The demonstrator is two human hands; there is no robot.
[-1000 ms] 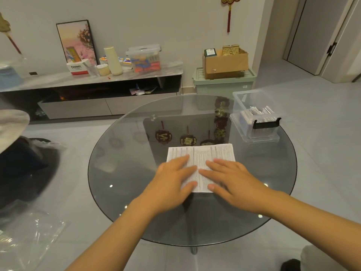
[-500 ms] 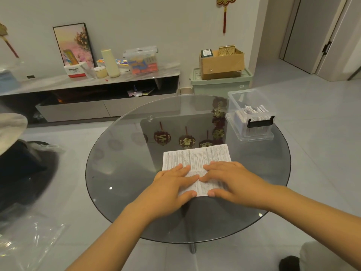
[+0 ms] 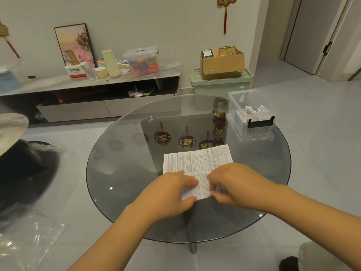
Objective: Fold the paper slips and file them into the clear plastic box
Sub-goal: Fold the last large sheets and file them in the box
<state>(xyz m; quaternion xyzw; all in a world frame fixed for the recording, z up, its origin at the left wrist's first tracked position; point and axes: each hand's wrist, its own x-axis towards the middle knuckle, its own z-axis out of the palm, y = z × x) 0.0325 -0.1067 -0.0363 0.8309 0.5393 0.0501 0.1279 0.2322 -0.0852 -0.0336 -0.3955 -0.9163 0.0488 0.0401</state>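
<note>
Printed paper slip (image 3: 197,163), thin flat rectangle, long axis running left-right, lying on round glass table (image 3: 121,173). Left hand (image 3: 172,194) and right hand (image 3: 234,182) are pinching its near edge, fingers curled. Clear plastic box (image 3: 252,130) sitting beyond right fingers.

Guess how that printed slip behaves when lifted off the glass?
Likely floppy: the printed slip is one thin sheet, already buckling between both hands. Probably light, and apt to slide on the smooth glass table.
</note>
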